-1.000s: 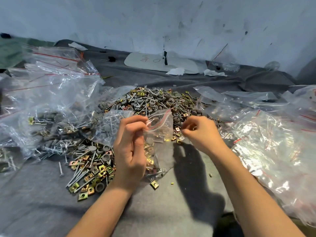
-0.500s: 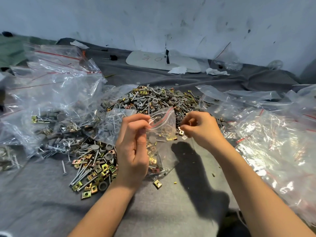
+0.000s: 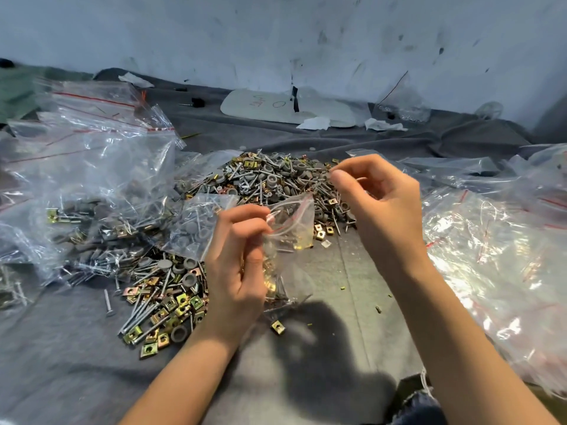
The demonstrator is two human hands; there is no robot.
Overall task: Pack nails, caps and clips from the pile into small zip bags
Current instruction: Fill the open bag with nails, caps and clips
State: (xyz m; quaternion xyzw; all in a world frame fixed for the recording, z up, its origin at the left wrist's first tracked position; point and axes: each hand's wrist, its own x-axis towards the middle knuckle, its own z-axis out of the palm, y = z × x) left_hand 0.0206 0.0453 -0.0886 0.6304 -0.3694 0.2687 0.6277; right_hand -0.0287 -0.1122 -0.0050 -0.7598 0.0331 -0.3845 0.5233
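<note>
Step in hand, as I judge it: loading the small zip bag (image 3: 291, 223).

Left hand (image 3: 236, 265): fingers curled on the bag's mouth, pinching one lip just below the red zip line. The bag hangs in front of your palm, above the grey cloth (image 3: 306, 378), at the near edge of the pile (image 3: 276, 176).

Right hand (image 3: 380, 210): raised over the pile's right side, apart from the bag, thumb and forefinger tips close together. Cannot tell whether they hold a piece.

To do it well:
- Spread the mouth wider with the left hand; it looks narrow and creased.
- Bring the right hand straight over the opening before you release.
- Feed long nails (image 3: 138, 314) head first, so the points do not snag the film.

Bag: clear, thin, crumpled. Brass-coloured clips show through its lower half, so it looks partly filled. One stray clip (image 3: 277, 327) lies on the cloth just beneath it.
</note>
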